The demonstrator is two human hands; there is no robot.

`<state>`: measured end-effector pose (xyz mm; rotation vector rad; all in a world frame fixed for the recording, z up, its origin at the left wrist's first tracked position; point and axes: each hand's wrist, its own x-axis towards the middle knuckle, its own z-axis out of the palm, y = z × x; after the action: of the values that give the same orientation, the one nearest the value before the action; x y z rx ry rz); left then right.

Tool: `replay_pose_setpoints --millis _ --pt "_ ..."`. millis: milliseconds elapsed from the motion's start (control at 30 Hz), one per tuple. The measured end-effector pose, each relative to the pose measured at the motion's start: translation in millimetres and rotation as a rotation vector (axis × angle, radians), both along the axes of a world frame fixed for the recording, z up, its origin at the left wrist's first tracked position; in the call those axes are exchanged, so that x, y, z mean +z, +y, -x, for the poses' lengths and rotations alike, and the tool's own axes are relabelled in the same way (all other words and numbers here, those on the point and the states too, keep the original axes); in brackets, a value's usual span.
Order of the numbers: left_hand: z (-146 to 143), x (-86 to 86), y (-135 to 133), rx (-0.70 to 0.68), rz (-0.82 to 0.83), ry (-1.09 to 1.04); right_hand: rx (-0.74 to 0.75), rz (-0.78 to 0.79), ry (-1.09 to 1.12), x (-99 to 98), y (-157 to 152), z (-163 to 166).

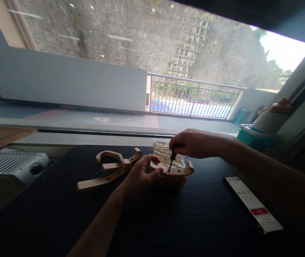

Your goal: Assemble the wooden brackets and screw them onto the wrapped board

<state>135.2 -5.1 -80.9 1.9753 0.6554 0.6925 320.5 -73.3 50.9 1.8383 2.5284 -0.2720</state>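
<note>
My right hand (pixel 180 142) is closed round the dark handle of a screwdriver (pixel 172 156), held nearly upright. Its tip meets a hole in a curved wooden hook piece (pixel 186 171); whether a screw sits there is too small to tell. With thumb and fingers, my left hand (pixel 147 169) grips the left end of that hook piece. Under it lies a block wrapped in clear, shiny film (pixel 165 151). Left of my hands, several pale wooden hook pieces (pixel 115 167) with dark holes lie across one another.
A phone (pixel 254 203) showing a timer lies on the right of the dark table (pixel 184 221). Off the left edge stands a white slatted appliance (pixel 15 164). A window ledge runs behind the table, and a teal bin (pixel 259 137) stands beyond at right.
</note>
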Motion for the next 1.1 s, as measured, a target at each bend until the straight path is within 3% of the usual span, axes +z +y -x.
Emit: replay_pose_setpoints --millis 367,533,967,1100 --pt "-0.2 -1.6 -0.2 -0.002 0.015 -0.011 -0.074 -0.031 -0.034 4.8 -4.3 -1.1" --pt "-0.1 -2.2 0.0 -0.001 -0.005 -0.015 -0.005 -0.032 -0.030 5.1 -3.3 0.5" --pt "0.0 -2.1 -0.8 -0.007 0.046 -0.006 -0.077 -0.068 -0.026 1.8 -4.1 -1.1" --pt "0.2 -2.7 -0.5 -0.020 0.041 0.001 -0.027 -0.057 -0.018 3.9 -5.3 -2.5"
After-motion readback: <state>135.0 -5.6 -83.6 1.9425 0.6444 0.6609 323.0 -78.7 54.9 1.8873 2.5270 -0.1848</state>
